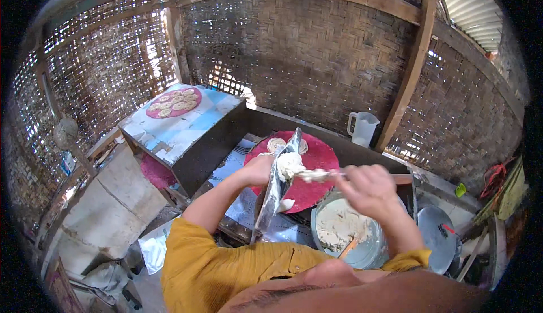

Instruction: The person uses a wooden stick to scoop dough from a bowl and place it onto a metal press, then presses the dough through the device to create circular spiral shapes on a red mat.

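Note:
My left hand (257,171) is closed on a long, grey, dough-smeared trough-shaped holder (273,185), tilted over a round red sheet (325,168). A mound of pale dough (290,164) fills its upper opening. Gripped in my right hand (369,189) is a dough-coated stick-like utensil (317,175); its tip touches the mound, and its exact kind is hidden by the dough. Two pale dough spirals lie at the sheet's far side, the left one (276,144) whole and the right one (304,146) partly hidden. Below my right hand, a tub (373,251) holds more dough and an orange-handled tool (349,247).
A blue-and-white-topped table (195,129) at the left bears a pink round sheet (154,110) with several dough spirals. A translucent pitcher (365,129) stands by the woven wall at the back. To the right lies a round grey metal lid or pan (434,236).

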Available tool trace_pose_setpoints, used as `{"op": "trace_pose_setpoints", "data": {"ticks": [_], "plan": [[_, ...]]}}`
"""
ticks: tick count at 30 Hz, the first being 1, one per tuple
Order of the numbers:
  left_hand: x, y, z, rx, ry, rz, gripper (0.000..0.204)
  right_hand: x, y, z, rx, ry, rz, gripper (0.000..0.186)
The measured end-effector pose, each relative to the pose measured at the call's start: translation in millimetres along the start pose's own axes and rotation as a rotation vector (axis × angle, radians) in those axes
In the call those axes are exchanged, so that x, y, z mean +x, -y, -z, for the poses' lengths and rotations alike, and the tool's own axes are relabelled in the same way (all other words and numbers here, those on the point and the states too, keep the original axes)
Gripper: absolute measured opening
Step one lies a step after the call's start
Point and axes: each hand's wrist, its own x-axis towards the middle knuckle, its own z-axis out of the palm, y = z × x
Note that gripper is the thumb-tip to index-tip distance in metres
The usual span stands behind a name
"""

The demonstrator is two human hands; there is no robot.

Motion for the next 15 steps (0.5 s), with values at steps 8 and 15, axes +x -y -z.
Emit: {"op": "trace_pose_setpoints", "data": {"ticks": [8,15], "plan": [[-4.7,9.5,1.1,0.048,-0.101,0.001,0.036,-0.2,-18.6,22.3,-0.002,-0.142,-0.181,0.017],[5.6,-7.5,-11.9,0.189,-0.082,-0.014,0.038,13.8,-2.1,-8.7,0.033,0.008,-0.048,0.019]]}}
